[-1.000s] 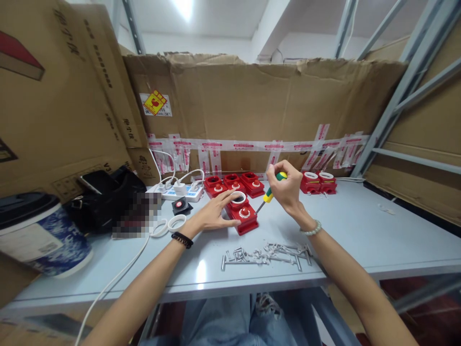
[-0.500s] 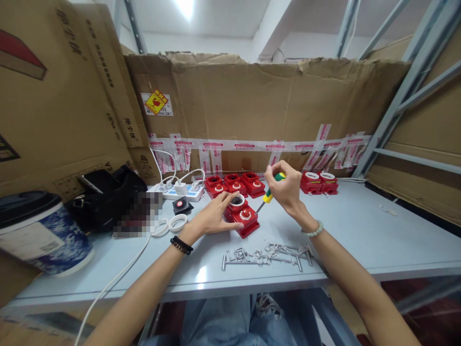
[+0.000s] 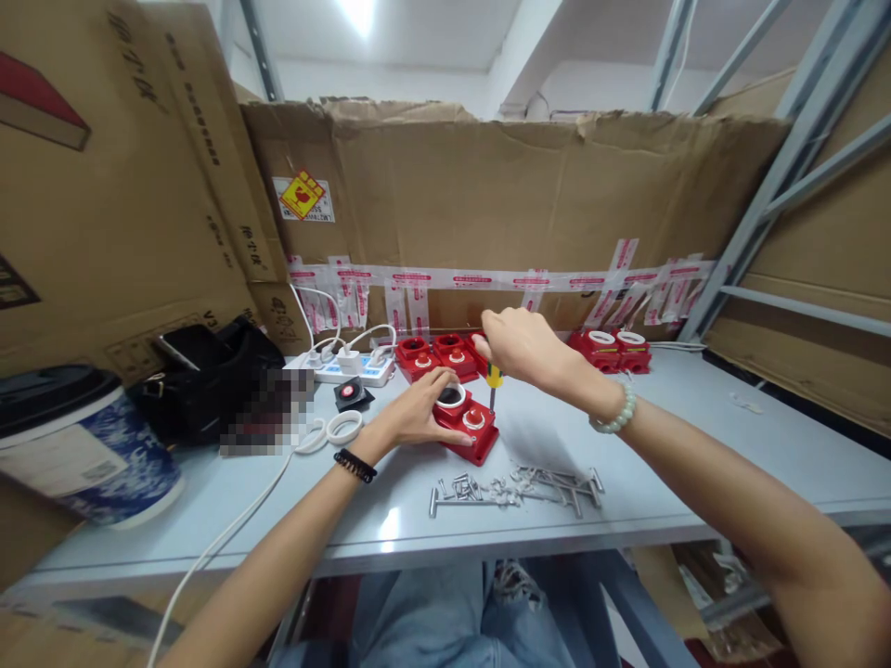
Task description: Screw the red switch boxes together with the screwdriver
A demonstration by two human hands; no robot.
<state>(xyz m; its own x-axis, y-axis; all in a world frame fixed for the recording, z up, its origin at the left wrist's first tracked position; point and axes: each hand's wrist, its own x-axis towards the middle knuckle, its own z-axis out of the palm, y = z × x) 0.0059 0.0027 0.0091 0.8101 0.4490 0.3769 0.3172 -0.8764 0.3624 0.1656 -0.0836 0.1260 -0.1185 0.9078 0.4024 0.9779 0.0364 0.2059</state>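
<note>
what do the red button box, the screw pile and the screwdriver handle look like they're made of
The red button box under the left hand: likely moulded plastic, smooth, slight gloss, uniform colour. The screw pile: metal, probably plated steel, bright silvery glints. The screwdriver in the right hand: only a yellow bit of handle shows, plastic or rubber, hard to say.

A pale grey table point(image 3: 696, 436) fills the lower frame. Behind it, across the centre, stands a creased cardboard sheet point(image 3: 501, 195) with a tape strip point(image 3: 473, 279). Boxes point(image 3: 104, 186) lean at upper left, and grey metal shelving point(image 3: 786, 139) rises at right. A ceiling light point(image 3: 358, 14) glows at the top.
</note>
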